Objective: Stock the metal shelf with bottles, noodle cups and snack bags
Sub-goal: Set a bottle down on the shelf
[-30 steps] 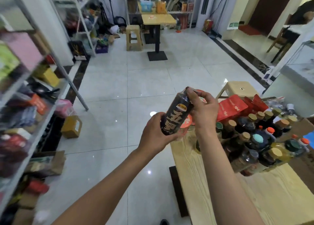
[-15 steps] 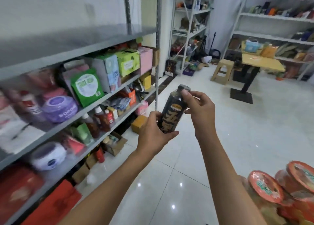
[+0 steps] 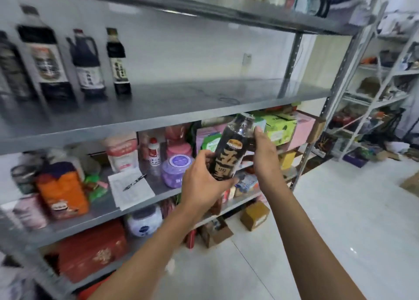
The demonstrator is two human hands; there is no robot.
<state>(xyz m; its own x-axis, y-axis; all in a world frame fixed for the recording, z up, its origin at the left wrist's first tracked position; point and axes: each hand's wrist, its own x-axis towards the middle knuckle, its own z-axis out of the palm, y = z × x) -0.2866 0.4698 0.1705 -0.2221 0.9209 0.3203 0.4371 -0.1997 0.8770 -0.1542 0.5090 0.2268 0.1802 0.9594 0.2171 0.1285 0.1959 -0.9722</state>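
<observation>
Both hands held one dark bottle [image 3: 229, 154] in the air in front of the metal shelf [image 3: 181, 104]. The left hand [image 3: 204, 184] gripped its lower half; the right hand [image 3: 264, 154] pinched it near the neck (the cap end tilted toward the shelf). Four dark bottles [image 3: 86, 64] stood upright at the shelf's left end.

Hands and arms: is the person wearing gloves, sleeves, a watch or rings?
No. The left hand and right hand are bare, without gloves, and no rings show. Both forearms are uncovered as far as the picture reaches, with no sleeve, watch or bracelet in view.
</observation>
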